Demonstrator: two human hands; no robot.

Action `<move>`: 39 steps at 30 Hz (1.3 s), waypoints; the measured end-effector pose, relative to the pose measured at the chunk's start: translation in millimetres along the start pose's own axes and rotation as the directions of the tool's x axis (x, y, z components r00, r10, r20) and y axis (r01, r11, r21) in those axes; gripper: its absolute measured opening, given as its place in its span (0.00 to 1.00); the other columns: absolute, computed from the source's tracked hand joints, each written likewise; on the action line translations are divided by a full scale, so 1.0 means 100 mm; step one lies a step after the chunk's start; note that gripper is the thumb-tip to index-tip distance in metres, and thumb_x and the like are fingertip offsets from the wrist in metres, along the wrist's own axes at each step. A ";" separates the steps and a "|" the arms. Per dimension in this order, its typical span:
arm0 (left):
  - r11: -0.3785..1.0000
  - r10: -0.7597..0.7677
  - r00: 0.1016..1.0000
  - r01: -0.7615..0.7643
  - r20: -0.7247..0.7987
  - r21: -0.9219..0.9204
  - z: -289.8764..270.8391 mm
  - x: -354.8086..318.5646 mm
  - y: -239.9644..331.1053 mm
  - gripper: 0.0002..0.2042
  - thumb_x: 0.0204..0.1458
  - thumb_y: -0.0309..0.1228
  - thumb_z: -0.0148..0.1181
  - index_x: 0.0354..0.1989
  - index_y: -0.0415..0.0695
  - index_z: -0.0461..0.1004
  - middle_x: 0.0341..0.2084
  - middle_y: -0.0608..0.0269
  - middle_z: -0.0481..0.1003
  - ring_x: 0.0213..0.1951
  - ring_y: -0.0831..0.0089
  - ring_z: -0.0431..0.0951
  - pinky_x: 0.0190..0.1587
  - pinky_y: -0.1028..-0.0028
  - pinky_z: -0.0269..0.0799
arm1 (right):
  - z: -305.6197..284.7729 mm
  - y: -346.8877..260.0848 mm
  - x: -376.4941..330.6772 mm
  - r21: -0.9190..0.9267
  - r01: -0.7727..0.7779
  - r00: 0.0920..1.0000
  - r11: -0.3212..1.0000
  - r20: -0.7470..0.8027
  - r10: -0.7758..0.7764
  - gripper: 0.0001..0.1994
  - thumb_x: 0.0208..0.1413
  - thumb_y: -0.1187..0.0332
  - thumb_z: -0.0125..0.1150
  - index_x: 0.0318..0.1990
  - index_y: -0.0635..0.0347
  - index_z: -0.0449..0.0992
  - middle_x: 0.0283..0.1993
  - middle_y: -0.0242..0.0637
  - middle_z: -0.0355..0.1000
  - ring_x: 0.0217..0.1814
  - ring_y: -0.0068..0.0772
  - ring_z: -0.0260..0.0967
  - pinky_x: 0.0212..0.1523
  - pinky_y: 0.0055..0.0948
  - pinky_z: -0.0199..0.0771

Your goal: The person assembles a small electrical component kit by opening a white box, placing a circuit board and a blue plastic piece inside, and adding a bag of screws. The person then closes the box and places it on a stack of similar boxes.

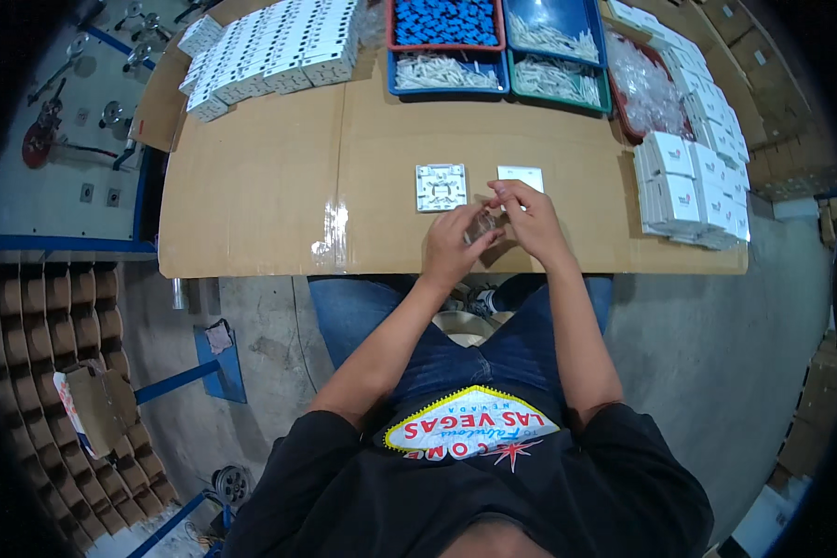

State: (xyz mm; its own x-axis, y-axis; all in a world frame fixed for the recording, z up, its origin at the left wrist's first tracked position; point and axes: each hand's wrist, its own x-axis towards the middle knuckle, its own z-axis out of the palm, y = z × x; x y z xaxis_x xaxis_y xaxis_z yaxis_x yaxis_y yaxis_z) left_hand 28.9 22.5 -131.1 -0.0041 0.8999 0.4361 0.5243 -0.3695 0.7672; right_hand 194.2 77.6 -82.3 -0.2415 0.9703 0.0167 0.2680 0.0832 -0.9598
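Over the near part of the cardboard-covered table, my left hand (451, 244) is closed around a small piece of crinkled clear plastic (481, 226), apparently a bag. Close beside it, my right hand (530, 219) has thumb and fingertips pinched together above the plastic; what sits in that pinch is too small to make out. Just beyond the left hand lies a white square switch-like frame (441, 188), its inner mechanism facing up. A plain white square plate (522, 174) lies beyond the right hand, partly covered by its fingers.
Stacked small white boxes (279, 51) fill the far left; more white boxes (683, 191) stand at the right. Along the back are a tray of blue parts (446, 46), trays of white slim parts (448, 91) and a red tray of clear plastic bags (630, 121).
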 end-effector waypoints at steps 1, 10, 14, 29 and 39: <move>1.000 -0.027 1.000 0.027 0.004 0.000 -0.01 0.02 0.03 0.27 0.47 0.40 0.76 0.54 0.42 0.76 0.39 0.57 0.81 0.41 0.56 0.81 0.46 0.61 0.75 | -0.08 0.02 0.10 -0.054 0.027 1.000 0.998 0.012 -0.026 0.15 0.71 0.63 0.56 0.48 0.69 0.81 0.43 0.39 0.82 0.46 0.27 0.78 0.47 0.28 0.76; 0.998 0.024 0.998 -0.028 0.065 0.062 -0.07 0.04 0.10 0.15 0.61 0.37 0.62 0.54 0.45 0.77 0.41 0.58 0.78 0.42 0.56 0.78 0.47 0.58 0.71 | -0.38 0.07 1.63 -0.356 0.122 0.982 0.926 -0.092 -0.165 0.10 0.62 0.69 0.62 0.46 0.65 0.81 0.38 0.48 0.82 0.42 0.43 0.81 0.46 0.37 0.79; 0.999 -0.041 0.995 0.038 0.090 0.035 -0.08 0.05 0.13 0.10 0.65 0.34 0.54 0.48 0.45 0.78 0.38 0.57 0.76 0.40 0.53 0.77 0.44 0.57 0.71 | -0.40 0.17 2.31 -0.604 0.176 0.967 0.778 -0.044 -0.253 0.10 0.58 0.75 0.58 0.45 0.65 0.81 0.43 0.55 0.81 0.48 0.54 0.80 0.50 0.46 0.78; 0.994 -0.106 0.980 0.106 0.168 0.008 -0.09 0.09 0.12 0.24 0.62 0.34 0.55 0.66 0.42 0.67 0.46 0.50 0.73 0.44 0.51 0.75 0.49 0.56 0.71 | 0.27 0.15 2.89 -0.815 0.015 0.994 0.580 -0.053 -0.099 0.10 0.58 0.74 0.57 0.43 0.64 0.83 0.48 0.53 0.81 0.53 0.52 0.81 0.54 0.44 0.80; 0.993 -0.084 0.991 0.092 0.105 -0.071 -0.11 0.10 0.12 0.25 0.54 0.35 0.70 0.58 0.42 0.73 0.42 0.56 0.78 0.43 0.57 0.79 0.47 0.61 0.75 | -0.30 0.27 3.07 -0.515 0.109 0.984 0.850 -0.068 -0.167 0.12 0.55 0.75 0.57 0.44 0.63 0.83 0.42 0.51 0.82 0.47 0.51 0.81 0.48 0.42 0.79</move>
State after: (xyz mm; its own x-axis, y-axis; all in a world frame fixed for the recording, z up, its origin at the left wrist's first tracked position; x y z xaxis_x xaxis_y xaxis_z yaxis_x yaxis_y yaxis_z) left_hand 26.1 24.1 -112.5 0.0409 0.9470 0.3185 0.4595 -0.3009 0.8357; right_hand 155.3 384.9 -94.8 -0.2191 0.9559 0.1954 0.6820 0.2933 -0.6700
